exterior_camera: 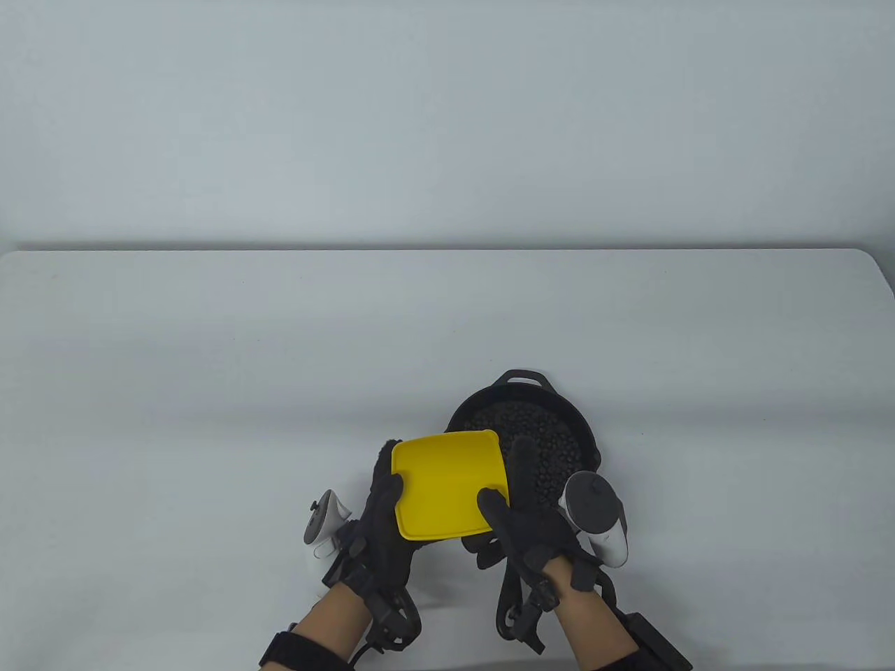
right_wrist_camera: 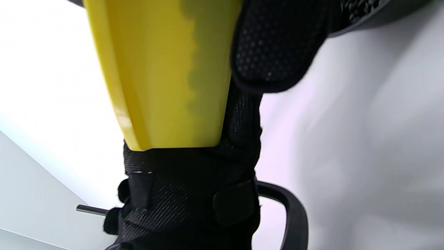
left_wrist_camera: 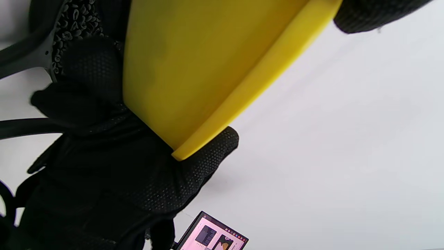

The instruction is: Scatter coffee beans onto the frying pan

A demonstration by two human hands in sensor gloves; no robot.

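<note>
A black frying pan (exterior_camera: 580,426) sits near the table's front, right of centre, with many dark coffee beans (exterior_camera: 531,426) in it. A yellow square container (exterior_camera: 447,493) is tipped bottom-up over the pan's near-left rim. My left hand (exterior_camera: 381,514) grips its left side and my right hand (exterior_camera: 521,510) grips its right side, thumb on the bottom. The left wrist view shows the container (left_wrist_camera: 194,69) with beans (left_wrist_camera: 74,21) in the pan behind it. The right wrist view shows the container (right_wrist_camera: 163,69) under my thumb (right_wrist_camera: 274,45).
The pan's small helper handle (exterior_camera: 523,377) points away from me; its long handle (exterior_camera: 507,601) runs toward me under my right wrist. The white table (exterior_camera: 280,363) extends left, right and behind the pan.
</note>
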